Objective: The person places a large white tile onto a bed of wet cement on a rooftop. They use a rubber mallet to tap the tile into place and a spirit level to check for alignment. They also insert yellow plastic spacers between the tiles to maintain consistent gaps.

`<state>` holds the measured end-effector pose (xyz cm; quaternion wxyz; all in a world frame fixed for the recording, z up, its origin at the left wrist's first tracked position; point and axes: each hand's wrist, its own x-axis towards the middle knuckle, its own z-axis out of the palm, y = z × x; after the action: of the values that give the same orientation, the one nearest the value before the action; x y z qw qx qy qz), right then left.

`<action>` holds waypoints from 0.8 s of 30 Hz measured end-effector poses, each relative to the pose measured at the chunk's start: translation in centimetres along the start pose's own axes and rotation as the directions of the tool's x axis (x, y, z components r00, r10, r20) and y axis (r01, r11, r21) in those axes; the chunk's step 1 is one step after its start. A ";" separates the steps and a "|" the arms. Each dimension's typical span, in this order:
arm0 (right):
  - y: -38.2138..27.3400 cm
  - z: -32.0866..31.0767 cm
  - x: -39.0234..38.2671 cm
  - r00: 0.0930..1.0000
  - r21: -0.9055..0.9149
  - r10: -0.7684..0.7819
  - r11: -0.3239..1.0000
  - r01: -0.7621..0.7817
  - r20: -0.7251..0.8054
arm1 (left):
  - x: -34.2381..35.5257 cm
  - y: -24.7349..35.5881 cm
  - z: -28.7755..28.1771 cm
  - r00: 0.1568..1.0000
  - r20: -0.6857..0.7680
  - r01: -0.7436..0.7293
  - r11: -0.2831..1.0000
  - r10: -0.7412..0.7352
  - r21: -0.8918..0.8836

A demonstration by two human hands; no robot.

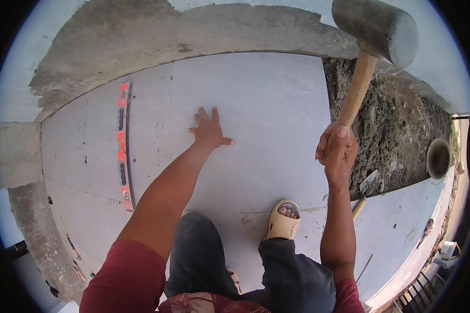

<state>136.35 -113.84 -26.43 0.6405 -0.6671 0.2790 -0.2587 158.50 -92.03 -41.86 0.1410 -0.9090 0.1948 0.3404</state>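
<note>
My left hand (pixel 209 130) lies spread on a large pale grey floor tile (pixel 266 104), fingers apart and holding nothing. My right hand (pixel 338 148) is wrapped round the wooden handle of a mallet (pixel 376 34), its thumb along the shaft. The mallet is raised, with its big dark head, whitish on one face, up at the far right. Just right of the tile's edge lies a bed of rough grey mortar (pixel 386 125). A trowel (pixel 369 182) rests at the mortar's near edge, its wooden handle partly behind my right forearm.
A red spirit level (pixel 124 146) lies on the tiles left of my left arm. A round bowl (pixel 438 159) sits at the mortar's right end. Low cement-smeared walls (pixel 193 31) bound the far side. My sandalled foot (pixel 284 219) stands on the tiles. Small tools (pixel 73 248) lie lower left.
</note>
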 end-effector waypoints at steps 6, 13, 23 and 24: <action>12.9 3.0 2.9 0.980 -0.382 0.030 0.923 0.048 0.197 | 1.0 -0.9 -1.7 0.997 0.082 0.016 0.992 -0.006 -0.125; 3.5 9.3 6.4 0.975 -0.188 0.017 0.982 0.026 0.223 | -0.5 -2.1 -2.3 0.988 0.125 0.107 0.985 -0.091 -0.133; 5.2 7.4 6.5 0.853 -0.360 0.458 0.862 -0.356 0.252 | 0.3 -1.8 -2.6 0.988 0.123 0.106 0.989 -0.093 -0.101; 2.6 7.5 6.2 0.884 -0.258 0.402 0.904 -0.341 0.240 | 0.5 -2.3 -1.9 0.988 0.124 0.106 0.992 -0.096 -0.075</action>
<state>145.88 -112.91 -29.43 0.6383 -0.6947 0.3317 -0.0003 160.96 -90.86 -40.59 0.1323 -0.9006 0.1255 0.3945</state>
